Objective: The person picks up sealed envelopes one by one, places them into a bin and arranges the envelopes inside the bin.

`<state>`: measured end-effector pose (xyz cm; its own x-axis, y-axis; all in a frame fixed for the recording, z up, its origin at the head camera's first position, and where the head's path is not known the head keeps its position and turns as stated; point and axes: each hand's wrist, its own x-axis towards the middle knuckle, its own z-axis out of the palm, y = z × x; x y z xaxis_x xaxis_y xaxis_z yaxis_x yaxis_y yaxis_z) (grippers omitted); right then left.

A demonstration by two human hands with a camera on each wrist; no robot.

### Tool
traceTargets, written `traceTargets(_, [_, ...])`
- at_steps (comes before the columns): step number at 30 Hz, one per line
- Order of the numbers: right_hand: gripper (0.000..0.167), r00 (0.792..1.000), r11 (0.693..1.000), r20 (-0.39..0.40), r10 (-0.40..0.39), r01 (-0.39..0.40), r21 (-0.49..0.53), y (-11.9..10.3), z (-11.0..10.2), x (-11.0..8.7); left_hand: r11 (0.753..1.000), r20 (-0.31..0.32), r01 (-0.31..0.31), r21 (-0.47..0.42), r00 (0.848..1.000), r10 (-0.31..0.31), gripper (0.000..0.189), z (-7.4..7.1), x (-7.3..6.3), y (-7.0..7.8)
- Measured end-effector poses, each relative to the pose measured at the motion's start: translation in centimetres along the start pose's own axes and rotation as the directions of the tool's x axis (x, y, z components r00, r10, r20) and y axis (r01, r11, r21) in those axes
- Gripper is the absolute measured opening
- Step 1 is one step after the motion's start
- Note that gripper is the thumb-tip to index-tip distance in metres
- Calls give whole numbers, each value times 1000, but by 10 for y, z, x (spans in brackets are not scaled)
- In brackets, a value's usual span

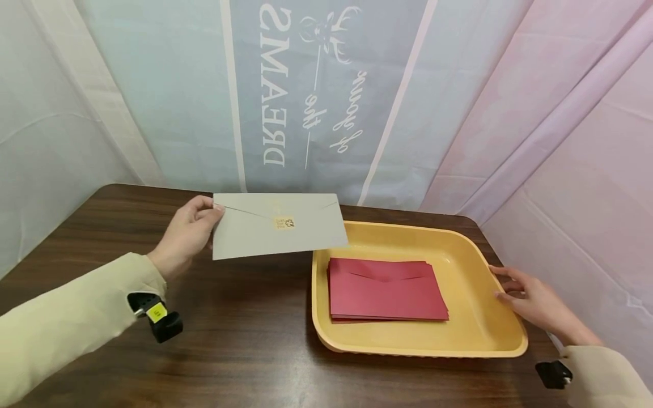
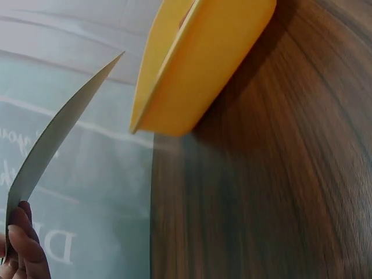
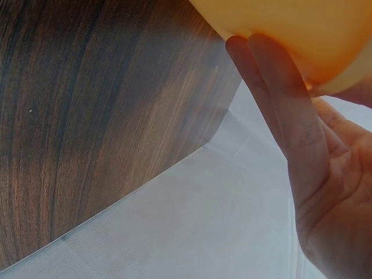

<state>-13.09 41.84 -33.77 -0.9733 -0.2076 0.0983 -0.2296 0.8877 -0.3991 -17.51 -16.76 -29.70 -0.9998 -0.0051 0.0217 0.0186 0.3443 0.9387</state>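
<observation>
In the head view my left hand pinches the left edge of a pale envelope with a small gold emblem on its flap. The envelope is held above the table, its right corner overlapping the rim of a yellow plastic tray. Inside the tray lies a stack of red envelopes. My right hand grips the tray's right side, thumb over the rim and fingers against the outer wall. In the right wrist view, two of those fingers extend along the outside of the tray.
The dark wood-grain table stretches beneath the tray and both arms. Behind it hangs a printed cloth with mirrored lettering. Pale curtains close in the right side near the tray.
</observation>
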Motion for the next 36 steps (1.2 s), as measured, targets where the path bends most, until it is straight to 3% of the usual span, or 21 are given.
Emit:
traceTargets(12, [49,1000,1000,11,15,-15,12,0,1,-1,996,111,32,-81,994,-23,22,46,5,12])
traceTargets(20, [50,999,999,26,31,-31,10,-2,-1,1,992,207,35,-117,978,-10,19,78,8,14])
traceTargets(36, [49,1000,999,21,5,-6,35,0,0,0,993,307,82,-90,950,-51,15,137,8,30])
